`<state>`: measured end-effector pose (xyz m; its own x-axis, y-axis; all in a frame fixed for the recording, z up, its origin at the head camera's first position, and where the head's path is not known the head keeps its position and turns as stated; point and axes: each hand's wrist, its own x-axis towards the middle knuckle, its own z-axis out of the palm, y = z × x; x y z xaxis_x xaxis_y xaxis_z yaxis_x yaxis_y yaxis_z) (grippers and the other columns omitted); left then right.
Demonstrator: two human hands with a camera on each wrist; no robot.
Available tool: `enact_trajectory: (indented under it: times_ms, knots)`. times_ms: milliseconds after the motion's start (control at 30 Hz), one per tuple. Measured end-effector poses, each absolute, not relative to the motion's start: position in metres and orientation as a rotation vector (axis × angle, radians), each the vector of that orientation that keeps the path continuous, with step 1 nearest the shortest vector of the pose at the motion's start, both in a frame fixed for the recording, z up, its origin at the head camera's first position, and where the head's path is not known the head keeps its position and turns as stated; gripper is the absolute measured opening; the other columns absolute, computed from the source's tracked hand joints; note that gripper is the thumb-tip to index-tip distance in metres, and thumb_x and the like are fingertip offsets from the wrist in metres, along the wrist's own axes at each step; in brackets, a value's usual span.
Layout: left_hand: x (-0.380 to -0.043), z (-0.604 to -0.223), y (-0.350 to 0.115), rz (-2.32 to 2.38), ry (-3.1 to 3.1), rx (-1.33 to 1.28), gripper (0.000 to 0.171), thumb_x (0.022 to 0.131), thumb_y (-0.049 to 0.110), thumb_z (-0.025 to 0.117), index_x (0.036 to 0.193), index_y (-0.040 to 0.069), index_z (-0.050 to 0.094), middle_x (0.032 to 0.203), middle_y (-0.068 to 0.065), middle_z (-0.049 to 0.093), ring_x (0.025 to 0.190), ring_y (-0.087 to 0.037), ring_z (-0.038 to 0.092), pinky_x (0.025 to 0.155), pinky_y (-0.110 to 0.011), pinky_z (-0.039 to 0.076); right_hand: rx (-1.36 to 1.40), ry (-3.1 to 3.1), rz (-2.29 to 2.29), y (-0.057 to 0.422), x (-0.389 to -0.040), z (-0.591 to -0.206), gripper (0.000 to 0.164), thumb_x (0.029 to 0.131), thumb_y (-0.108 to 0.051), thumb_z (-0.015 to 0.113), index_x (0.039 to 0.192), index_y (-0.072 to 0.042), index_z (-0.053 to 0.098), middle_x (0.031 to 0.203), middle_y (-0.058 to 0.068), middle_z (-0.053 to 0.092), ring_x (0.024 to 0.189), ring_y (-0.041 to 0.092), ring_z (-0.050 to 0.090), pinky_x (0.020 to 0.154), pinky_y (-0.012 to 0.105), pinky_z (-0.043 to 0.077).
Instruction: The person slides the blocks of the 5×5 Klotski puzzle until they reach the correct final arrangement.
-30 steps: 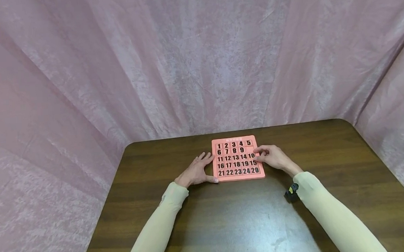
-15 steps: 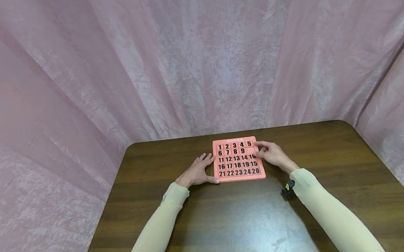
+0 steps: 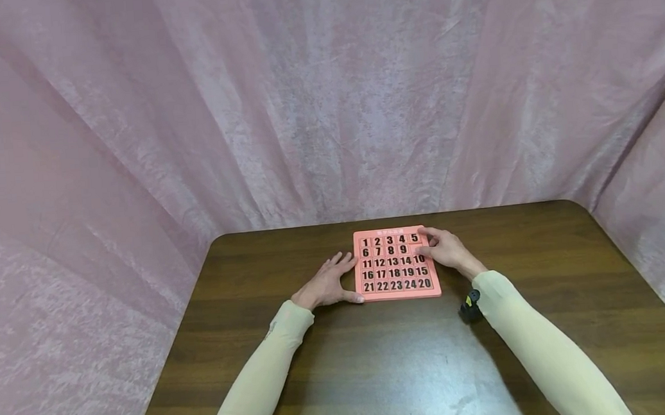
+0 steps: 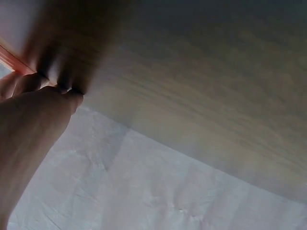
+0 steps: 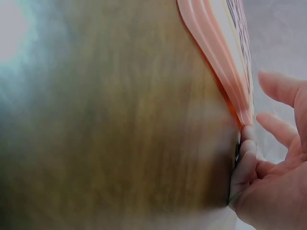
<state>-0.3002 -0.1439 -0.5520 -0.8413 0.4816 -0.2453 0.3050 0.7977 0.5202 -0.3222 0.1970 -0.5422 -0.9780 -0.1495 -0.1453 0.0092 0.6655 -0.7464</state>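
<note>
A pink number sliding puzzle (image 3: 359, 289) lies flat on the table, its tiles in rows from 1 to 24 with a gap to the right of the 9. Against its left edge rests my left hand (image 3: 327, 284), fingers spread and thumb by the near left corner. My right hand (image 3: 450, 251) is over the right edge. Its index fingertip is beside the 5 tile (image 3: 414, 238), and the thumb overlaps the 10 tile (image 3: 419, 260). In the right wrist view the lower fingers (image 5: 247, 163) bend at the puzzle's edge, while thumb and index finger stand apart.
The dark wooden table (image 3: 267, 263) extends around the puzzle, with a bright reflection near its front. Pink velvet curtains (image 3: 325, 105) hang behind and at both sides. A small black device (image 3: 470, 307) sits at the right wrist.
My right hand has moved up along the puzzle's right edge, its index finger going from beside the gap to beside the 5. The left hand has stayed at the left edge.
</note>
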Motion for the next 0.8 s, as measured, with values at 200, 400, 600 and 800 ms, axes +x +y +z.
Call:
enact_trajectory:
  times_ms: [200, 400, 600, 800]
  knots:
    - [-0.2995, -0.5517, -0.1432, 0.671, 2.618, 0.584, 0.110, 0.086, 0.050, 0.092, 0.174, 0.023, 0.031, 0.184, -0.005, 0.022, 0.175, -0.027, 0.008, 0.142, -0.051, 0.011, -0.171, 2.693, -1.145, 0.2007, -0.3299, -0.5416, 0.064, 0.107, -0.027, 0.070, 0.162, -0.003, 0.050, 0.103, 0.014, 0.065, 0.090, 0.025, 0.058, 0.080, 0.032, 0.042]
    - [-0.3010, -0.5504, -0.1429, 0.668, 2.620, 0.586, 0.111, 0.086, 0.051, 0.092, 0.174, 0.025, 0.030, 0.184, -0.005, 0.022, 0.175, -0.026, 0.007, 0.143, -0.050, 0.010, -0.189, 2.686, -1.148, 0.2037, -0.3321, -0.5398, 0.063, 0.108, -0.025, 0.070, 0.163, -0.003, 0.049, 0.110, 0.017, 0.065, 0.096, 0.028, 0.057, 0.082, 0.034, 0.042]
    - [-0.3021, -0.5508, -0.1429, 0.665, 2.619, 0.587, 0.111, 0.086, 0.052, 0.092, 0.174, 0.025, 0.030, 0.184, -0.005, 0.022, 0.175, -0.026, 0.008, 0.143, -0.050, 0.010, -0.219, 2.710, -1.154, 0.2039, -0.3322, -0.5440, 0.057, 0.108, -0.021, 0.069, 0.159, -0.002, 0.054, 0.106, 0.016, 0.065, 0.093, 0.028, 0.057, 0.081, 0.034, 0.042]
    - [-0.3009, -0.5513, -0.1429, 0.665, 2.621, 0.580, 0.110, 0.086, 0.052, 0.092, 0.174, 0.024, 0.031, 0.184, -0.005, 0.022, 0.175, -0.027, 0.008, 0.142, -0.050, 0.011, -0.254, 2.735, -1.143, 0.2025, -0.3311, -0.5487, 0.052, 0.108, -0.019, 0.068, 0.155, -0.001, 0.058, 0.101, 0.013, 0.059, 0.093, 0.027, 0.053, 0.079, 0.033, 0.039]
